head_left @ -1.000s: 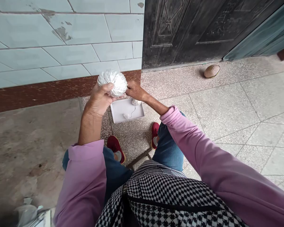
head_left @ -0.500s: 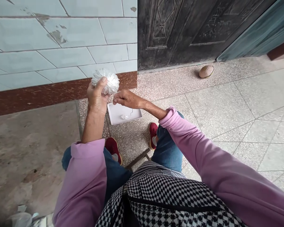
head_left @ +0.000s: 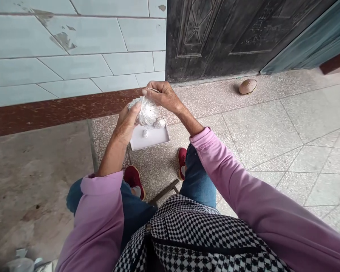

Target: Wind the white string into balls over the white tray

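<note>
right fingers: thumb and forefinger pressed together, pinching a thin white thread at the top of the ball; the other fingers are curled in beside them.
left fingers: the thumb lies pressed on the near side of the ball; the rest wrap behind it, mostly hidden.
right hand: above and right of the ball, knuckles up, fingertips touching its top.
left hand: below and left of the ball, cupping it from that side.
ball: white and frilly, held in the air between both hands, over the far edge of the tray.
thread: runs from the pinch down across the ball's left face; a small loop shows at the right fingertips.
tray: white, flat, square, on the floor just ahead of the feet.
lumps: two small white ones, one on the tray, one at its far right corner just under the ball; whether that one touches the ball cannot be told.
sleeves: pink, pushed up to the forearms.
shoes: red, set apart, near the tray.
floor: speckled stone tiles.
door: dark, carved, beyond the hands.
disc: round, brown, on the floor by the door, well apart from the tray.
</note>
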Demonstrator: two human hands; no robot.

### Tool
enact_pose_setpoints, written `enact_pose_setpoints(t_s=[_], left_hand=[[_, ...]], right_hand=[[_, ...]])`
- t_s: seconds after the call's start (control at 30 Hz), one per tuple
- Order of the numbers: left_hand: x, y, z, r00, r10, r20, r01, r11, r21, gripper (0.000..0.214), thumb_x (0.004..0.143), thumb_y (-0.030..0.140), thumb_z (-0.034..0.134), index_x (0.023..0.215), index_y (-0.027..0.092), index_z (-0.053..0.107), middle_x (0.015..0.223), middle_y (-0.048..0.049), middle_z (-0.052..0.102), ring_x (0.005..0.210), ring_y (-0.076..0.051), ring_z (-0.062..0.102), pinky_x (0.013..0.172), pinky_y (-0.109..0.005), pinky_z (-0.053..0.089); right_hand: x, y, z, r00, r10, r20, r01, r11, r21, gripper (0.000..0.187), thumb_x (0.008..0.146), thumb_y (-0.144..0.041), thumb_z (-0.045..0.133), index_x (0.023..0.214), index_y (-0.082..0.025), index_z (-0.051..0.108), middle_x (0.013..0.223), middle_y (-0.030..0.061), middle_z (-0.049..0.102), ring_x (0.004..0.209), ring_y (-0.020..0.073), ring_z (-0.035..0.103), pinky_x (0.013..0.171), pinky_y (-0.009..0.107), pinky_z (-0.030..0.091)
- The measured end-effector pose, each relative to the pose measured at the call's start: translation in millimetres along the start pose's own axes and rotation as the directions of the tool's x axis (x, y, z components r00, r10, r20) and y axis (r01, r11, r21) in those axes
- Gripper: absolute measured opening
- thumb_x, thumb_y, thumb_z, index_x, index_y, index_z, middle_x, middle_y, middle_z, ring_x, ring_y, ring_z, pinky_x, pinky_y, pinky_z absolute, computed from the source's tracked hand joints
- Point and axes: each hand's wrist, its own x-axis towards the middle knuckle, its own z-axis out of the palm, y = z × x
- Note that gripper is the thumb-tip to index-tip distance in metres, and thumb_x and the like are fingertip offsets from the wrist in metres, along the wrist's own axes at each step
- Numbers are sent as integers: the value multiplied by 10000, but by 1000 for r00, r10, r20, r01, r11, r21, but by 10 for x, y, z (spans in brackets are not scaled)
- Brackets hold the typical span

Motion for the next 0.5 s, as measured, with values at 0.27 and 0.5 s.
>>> enact_pose_setpoints(t_s=[0.27,0.5], left_hand=[[8,126,160,990,-82,117,99,984,-146,980,758,1033,1081,1256,231,817,1327,-199,910,1501,-540,809,1147,-656,750],[7,90,97,963,-39,265,113,957,-269,1031,770,1030,1038,1362,208,848,1341,-236,912,1612,-574,759,1265,-699,732]], right_hand=[[-19,-80,-16,998,43,-40,-42,999,27,579,1370,-400,759,851,-244,556,754,-64,489,822,122,513,752,250,463],[30,62,27,998,70,-3,-69,996,58,706,1315,-680,746,794,-290,473,755,-41,454,850,162,566,750,261,517]])
